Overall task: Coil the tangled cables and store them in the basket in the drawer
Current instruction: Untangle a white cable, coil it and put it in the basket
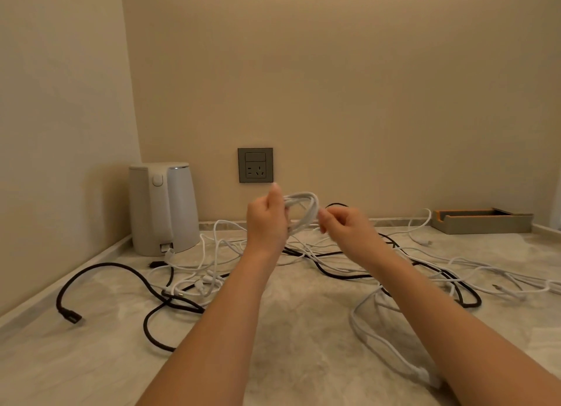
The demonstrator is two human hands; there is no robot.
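A small coil of white cable [305, 203] is held up above the marble counter [288, 339], in front of the wall. My left hand [267, 220] grips the coil's left side with curled fingers. My right hand [346, 225] pinches its right side. Below them a tangle of white cables [373, 323] and black cables [100, 267] sprawls across the counter. Neither a basket nor a drawer shows in the head view.
A white electric kettle [164, 208] stands at the back left corner. A grey wall socket [255, 164] sits on the wall behind my hands. At the back right lies a shallow grey tray [482, 220] with an orange lining.
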